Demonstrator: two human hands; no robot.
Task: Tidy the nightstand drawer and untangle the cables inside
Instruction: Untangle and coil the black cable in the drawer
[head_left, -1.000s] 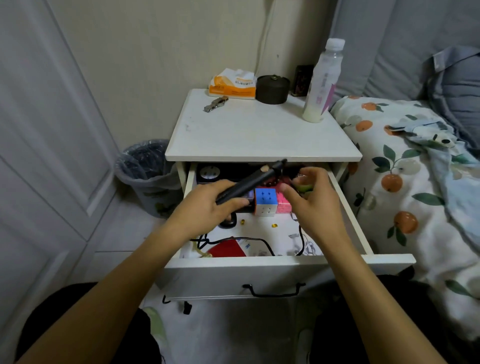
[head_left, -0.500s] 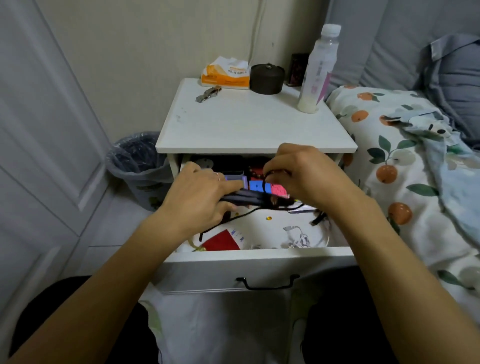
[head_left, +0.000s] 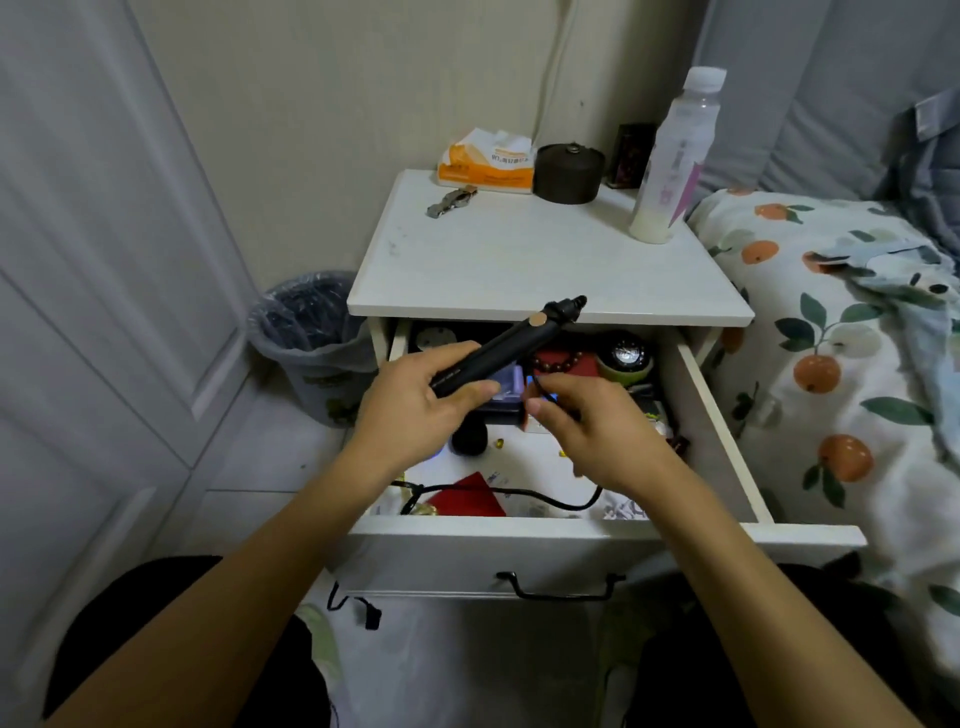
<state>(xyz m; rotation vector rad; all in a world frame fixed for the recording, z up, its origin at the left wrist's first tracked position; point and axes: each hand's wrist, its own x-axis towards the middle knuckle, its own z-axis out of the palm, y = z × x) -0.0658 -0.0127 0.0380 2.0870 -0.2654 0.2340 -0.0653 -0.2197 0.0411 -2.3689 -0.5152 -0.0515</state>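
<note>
My left hand (head_left: 415, 410) grips a black wand-shaped device (head_left: 506, 347), tip angled toward 1 o'clock, above the open drawer (head_left: 717, 415). At its 3 o'clock, my right hand (head_left: 587, 431) pinches a thin black cable (head_left: 498, 491), probably the one that loops along the drawer floor at 6 o'clock, beside a red packet (head_left: 467, 501).

**A bedroom at home**

A white nightstand (head_left: 545, 260) stands against the wall, just beside a bed (head_left: 857, 364) with fruit-print bedding on the right. A lined wastebasket (head_left: 311, 338) sits left; tissues (head_left: 488, 163) lie far on top.
</note>
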